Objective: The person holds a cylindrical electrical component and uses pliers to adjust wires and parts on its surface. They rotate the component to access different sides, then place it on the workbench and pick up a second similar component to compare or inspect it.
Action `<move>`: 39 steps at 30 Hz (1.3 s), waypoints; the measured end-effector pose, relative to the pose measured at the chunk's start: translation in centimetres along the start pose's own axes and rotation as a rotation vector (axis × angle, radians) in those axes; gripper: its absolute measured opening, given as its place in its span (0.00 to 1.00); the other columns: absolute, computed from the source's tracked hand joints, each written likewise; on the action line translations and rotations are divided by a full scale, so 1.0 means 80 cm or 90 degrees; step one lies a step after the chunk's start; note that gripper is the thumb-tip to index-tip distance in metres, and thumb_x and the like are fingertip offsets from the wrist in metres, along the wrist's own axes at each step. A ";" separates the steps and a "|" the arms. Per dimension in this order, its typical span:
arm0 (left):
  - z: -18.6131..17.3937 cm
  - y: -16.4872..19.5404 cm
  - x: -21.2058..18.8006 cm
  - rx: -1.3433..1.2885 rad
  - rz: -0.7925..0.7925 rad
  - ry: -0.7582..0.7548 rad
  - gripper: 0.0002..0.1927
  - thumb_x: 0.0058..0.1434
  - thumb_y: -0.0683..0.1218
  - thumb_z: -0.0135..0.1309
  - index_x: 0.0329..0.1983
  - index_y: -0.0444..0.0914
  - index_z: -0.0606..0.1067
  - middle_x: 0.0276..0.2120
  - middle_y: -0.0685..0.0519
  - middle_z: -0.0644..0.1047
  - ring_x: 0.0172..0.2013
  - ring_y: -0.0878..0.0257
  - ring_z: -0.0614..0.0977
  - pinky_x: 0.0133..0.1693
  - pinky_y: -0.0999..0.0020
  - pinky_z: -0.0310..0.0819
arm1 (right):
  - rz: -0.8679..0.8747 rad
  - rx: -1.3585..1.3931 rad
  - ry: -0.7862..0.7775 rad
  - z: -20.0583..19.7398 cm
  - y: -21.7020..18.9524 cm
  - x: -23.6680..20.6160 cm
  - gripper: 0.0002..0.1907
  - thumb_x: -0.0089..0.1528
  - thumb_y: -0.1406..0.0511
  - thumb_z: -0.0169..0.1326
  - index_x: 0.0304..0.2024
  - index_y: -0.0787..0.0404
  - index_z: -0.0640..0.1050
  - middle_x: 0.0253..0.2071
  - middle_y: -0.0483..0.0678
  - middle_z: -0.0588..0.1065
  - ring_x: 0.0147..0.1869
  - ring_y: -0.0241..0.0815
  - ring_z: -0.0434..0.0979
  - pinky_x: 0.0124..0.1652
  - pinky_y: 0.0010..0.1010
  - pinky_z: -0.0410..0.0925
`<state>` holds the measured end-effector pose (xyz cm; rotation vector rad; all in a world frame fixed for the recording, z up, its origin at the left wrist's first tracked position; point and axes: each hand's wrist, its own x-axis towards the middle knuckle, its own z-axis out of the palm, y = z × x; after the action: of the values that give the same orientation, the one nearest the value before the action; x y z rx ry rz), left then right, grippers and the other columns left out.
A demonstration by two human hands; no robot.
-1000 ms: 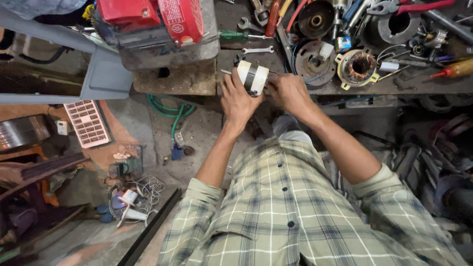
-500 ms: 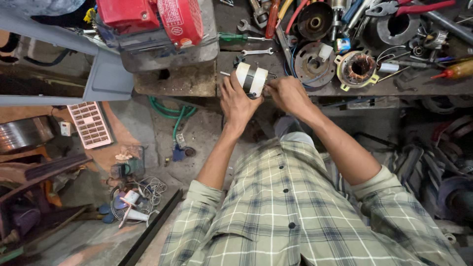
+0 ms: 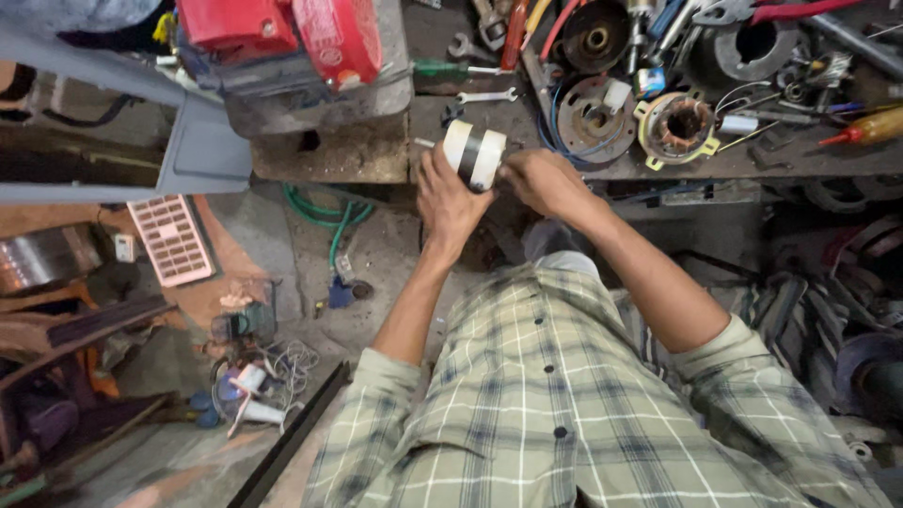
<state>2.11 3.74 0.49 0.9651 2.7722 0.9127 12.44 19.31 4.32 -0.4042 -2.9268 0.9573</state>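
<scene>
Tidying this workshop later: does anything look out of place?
A green hose and loose wires lie strewn on the floor, and motor parts crowd the bench beyond the roll both hands hold.

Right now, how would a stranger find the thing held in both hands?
Look at the cluttered workbench, at its front edge under the red machine. Both hands grip a short white cylinder; unlike the rusty metal parts nearby, it has one dark band.

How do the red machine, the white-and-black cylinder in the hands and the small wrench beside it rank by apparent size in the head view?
1. Red machine, largest though cut off by the frame edge.
2. White-and-black cylinder, held by the left hand and right hand.
3. Small wrench, thinnest.
</scene>
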 end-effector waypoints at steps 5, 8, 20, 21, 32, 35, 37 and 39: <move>-0.005 0.003 -0.004 0.016 0.027 0.047 0.58 0.43 0.64 0.75 0.66 0.31 0.58 0.57 0.33 0.66 0.57 0.32 0.70 0.51 0.40 0.73 | 0.196 0.301 -0.374 -0.024 0.022 0.038 0.13 0.67 0.60 0.49 0.42 0.61 0.80 0.34 0.53 0.82 0.35 0.53 0.82 0.36 0.43 0.74; -0.009 0.007 0.000 0.009 0.006 -0.001 0.56 0.43 0.63 0.74 0.65 0.32 0.59 0.56 0.35 0.67 0.57 0.33 0.71 0.49 0.42 0.75 | 0.098 0.161 -0.349 -0.023 0.029 0.045 0.12 0.66 0.62 0.50 0.41 0.60 0.82 0.33 0.54 0.83 0.36 0.53 0.83 0.38 0.42 0.73; -0.005 0.008 0.013 0.042 0.030 0.011 0.51 0.45 0.58 0.71 0.65 0.30 0.60 0.58 0.36 0.67 0.58 0.35 0.71 0.48 0.44 0.76 | -0.015 -0.235 0.145 0.032 0.001 -0.003 0.10 0.58 0.63 0.59 0.33 0.64 0.78 0.32 0.57 0.78 0.38 0.58 0.79 0.37 0.47 0.71; -0.005 0.007 0.012 0.032 0.026 0.007 0.51 0.44 0.58 0.71 0.65 0.31 0.60 0.58 0.36 0.67 0.57 0.35 0.72 0.48 0.43 0.76 | 0.012 -0.167 0.146 0.025 0.003 -0.001 0.12 0.59 0.61 0.59 0.31 0.65 0.78 0.31 0.58 0.78 0.37 0.61 0.79 0.35 0.49 0.71; -0.010 0.011 0.015 0.026 0.017 -0.008 0.51 0.46 0.58 0.73 0.64 0.30 0.60 0.55 0.36 0.68 0.58 0.35 0.71 0.48 0.43 0.76 | 0.015 -0.119 0.102 0.017 -0.003 0.006 0.07 0.57 0.67 0.56 0.35 0.65 0.80 0.33 0.62 0.77 0.38 0.63 0.78 0.38 0.51 0.70; -0.010 0.010 0.015 0.033 0.030 0.004 0.51 0.44 0.57 0.72 0.64 0.29 0.60 0.55 0.36 0.68 0.57 0.34 0.72 0.48 0.44 0.76 | -0.025 -0.186 0.160 0.031 -0.006 -0.005 0.07 0.56 0.70 0.54 0.37 0.66 0.78 0.37 0.59 0.76 0.44 0.60 0.77 0.41 0.47 0.71; -0.009 0.009 0.016 0.040 0.043 0.017 0.52 0.43 0.56 0.73 0.64 0.29 0.60 0.56 0.36 0.68 0.57 0.34 0.71 0.48 0.45 0.76 | -0.050 -0.235 0.178 0.036 -0.006 -0.009 0.08 0.56 0.70 0.53 0.37 0.67 0.76 0.37 0.58 0.75 0.45 0.58 0.76 0.41 0.46 0.71; -0.007 0.009 0.016 0.041 0.042 0.010 0.52 0.43 0.57 0.73 0.64 0.29 0.60 0.56 0.37 0.68 0.57 0.35 0.72 0.49 0.46 0.76 | -0.080 -0.276 0.192 0.040 -0.008 -0.012 0.09 0.55 0.69 0.53 0.37 0.68 0.75 0.35 0.57 0.75 0.43 0.56 0.75 0.40 0.46 0.71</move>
<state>1.32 4.66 1.52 1.0686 2.8146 0.8482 12.81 16.74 2.15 -0.3345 -2.8153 0.2154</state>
